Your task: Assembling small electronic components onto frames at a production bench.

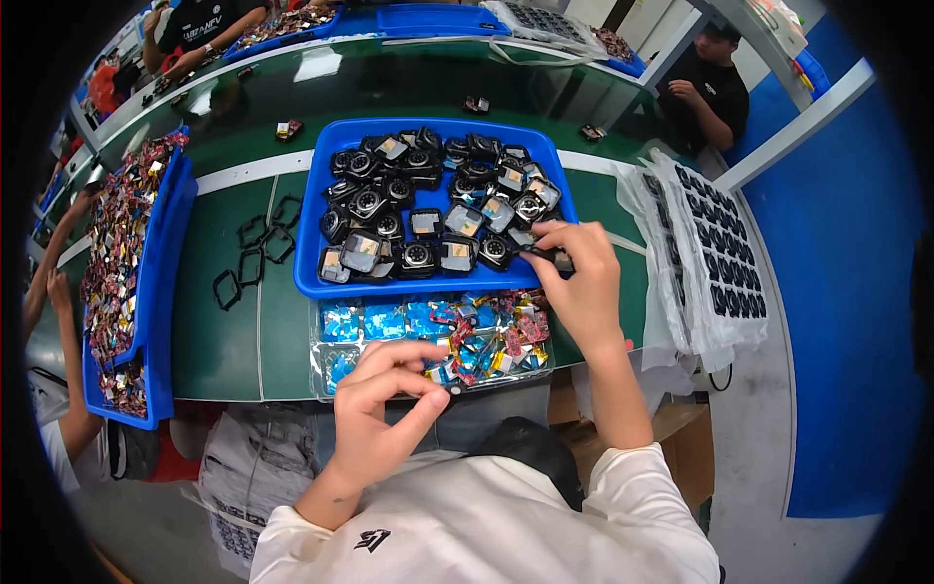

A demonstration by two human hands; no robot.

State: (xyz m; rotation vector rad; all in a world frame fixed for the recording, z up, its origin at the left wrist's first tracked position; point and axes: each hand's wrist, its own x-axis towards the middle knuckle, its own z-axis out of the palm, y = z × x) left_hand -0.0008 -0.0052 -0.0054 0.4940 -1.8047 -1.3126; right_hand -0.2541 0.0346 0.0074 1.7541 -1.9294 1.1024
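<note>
My left hand [381, 401] is closed in a pinch over the front edge of a clear plastic tray [315, 362]. A small dark part with a pale round spot [454, 388] shows at its thumb and fingertip; its kind is unclear. Over the right front corner of a blue tray [428, 127], my right hand [587, 277] has thumb and fingers closed on a black watch case [538, 253], partly hidden by the fingers. Several black watch cases [368, 202] fill the blue tray, some showing round backs, others grey inner faces. Blue-filmed parts and small circuit boards [516, 336] lie in the clear tray.
Several black frames [250, 266] lie on the green table [219, 346] at left. Beyond them stands a long blue bin [161, 282] heaped with small boards. Black parts in white trays [720, 238] are stacked at right. Behind runs a green conveyor belt [389, 88]; other people sit around.
</note>
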